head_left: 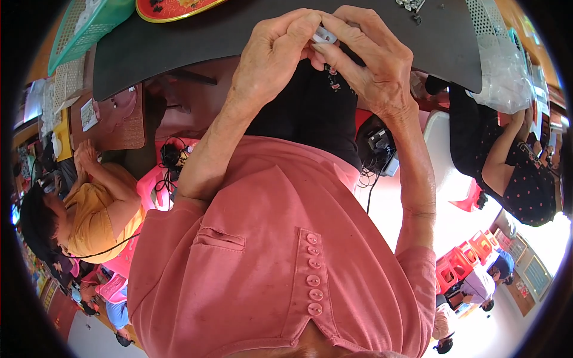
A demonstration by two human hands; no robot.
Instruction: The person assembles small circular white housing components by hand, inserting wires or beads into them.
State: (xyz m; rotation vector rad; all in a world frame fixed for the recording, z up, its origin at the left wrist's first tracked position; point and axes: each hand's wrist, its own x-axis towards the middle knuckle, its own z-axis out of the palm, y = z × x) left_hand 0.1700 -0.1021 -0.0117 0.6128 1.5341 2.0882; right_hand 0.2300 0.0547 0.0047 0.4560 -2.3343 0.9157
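Both my hands meet at the top middle, over the near edge of the dark table. Pinched between them is a small whitish plastic piece (324, 36) with a dark spot in it; its exact kind cannot be made out. My left hand (276, 51) is closed, its thumb and fingertips against the piece. From the other side my right hand (373, 59) grips it between thumb and forefinger. The fingers cover much of the piece.
The dark table (197, 53) carries a red-rimmed tray (173, 11) and small dark and metallic parts (412, 5). A green basket (86, 33) stands at left, a plastic bag (504, 77) at right. A person in yellow (104, 221) and one in dotted black (525, 173) sit either side.
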